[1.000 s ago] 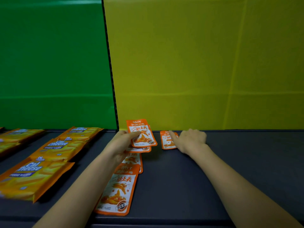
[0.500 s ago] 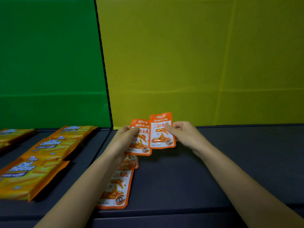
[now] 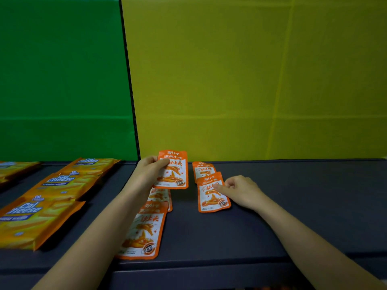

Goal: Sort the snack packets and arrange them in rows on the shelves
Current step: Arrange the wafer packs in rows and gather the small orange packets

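My left hand holds an orange snack packet just above the dark shelf, near the back wall. Below that hand, a row of the same orange packets lies toward the front edge. To the right, my right hand presses its fingertips on another orange packet lying flat on the shelf. That packet overlaps the near end of one more orange packet behind it, starting a second row.
Yellow Cal Cheese wafer packs lie in rows on the left part of the shelf. A green panel and a yellow panel form the back wall. Bare shelf extends to the right of my right hand.
My right hand took a packet from beside my left hand and laid it on the shelf in front of the earlier single packet. My left hand still holds its packet.
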`<state>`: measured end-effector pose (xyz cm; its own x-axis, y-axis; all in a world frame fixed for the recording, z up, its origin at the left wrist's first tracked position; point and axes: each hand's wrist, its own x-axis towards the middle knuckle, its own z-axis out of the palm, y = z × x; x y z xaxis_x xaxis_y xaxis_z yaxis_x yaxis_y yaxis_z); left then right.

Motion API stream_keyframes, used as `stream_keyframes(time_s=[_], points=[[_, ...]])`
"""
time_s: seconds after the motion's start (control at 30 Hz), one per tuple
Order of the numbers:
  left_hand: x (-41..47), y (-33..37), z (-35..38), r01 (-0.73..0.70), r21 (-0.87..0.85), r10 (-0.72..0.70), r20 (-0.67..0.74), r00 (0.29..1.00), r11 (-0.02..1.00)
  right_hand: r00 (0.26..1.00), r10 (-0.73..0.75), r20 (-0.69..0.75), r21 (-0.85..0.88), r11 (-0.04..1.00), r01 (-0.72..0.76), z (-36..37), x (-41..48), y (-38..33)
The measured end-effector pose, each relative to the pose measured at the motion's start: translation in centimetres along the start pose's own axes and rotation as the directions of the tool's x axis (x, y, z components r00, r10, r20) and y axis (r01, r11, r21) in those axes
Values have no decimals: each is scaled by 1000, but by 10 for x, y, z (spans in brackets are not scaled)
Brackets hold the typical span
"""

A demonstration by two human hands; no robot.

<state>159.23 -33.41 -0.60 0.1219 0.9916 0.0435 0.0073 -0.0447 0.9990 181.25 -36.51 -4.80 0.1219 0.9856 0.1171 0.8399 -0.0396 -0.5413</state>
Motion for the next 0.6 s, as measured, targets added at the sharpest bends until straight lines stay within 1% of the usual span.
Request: stream_keyframes(time_s=[0.13,0.33,0.47,0.6], points=[[-8,4,-3,-24,16,23,58,998,1000,1000,19,-4,-104,994,-20,2,-1,-3],[-33,2,3,-85,152,54,195,979,985,999,8,-32,-188,982,-14,1,-5,-9],[-52,-3,13,-60,175,21,219,975,983,999,8,-36,-246,969,-16,-2,-9,-10],[-66,-14,26,-54,210,14,187,982,976,999,47,-26,-218,975,-51,-12,-12,-3]])
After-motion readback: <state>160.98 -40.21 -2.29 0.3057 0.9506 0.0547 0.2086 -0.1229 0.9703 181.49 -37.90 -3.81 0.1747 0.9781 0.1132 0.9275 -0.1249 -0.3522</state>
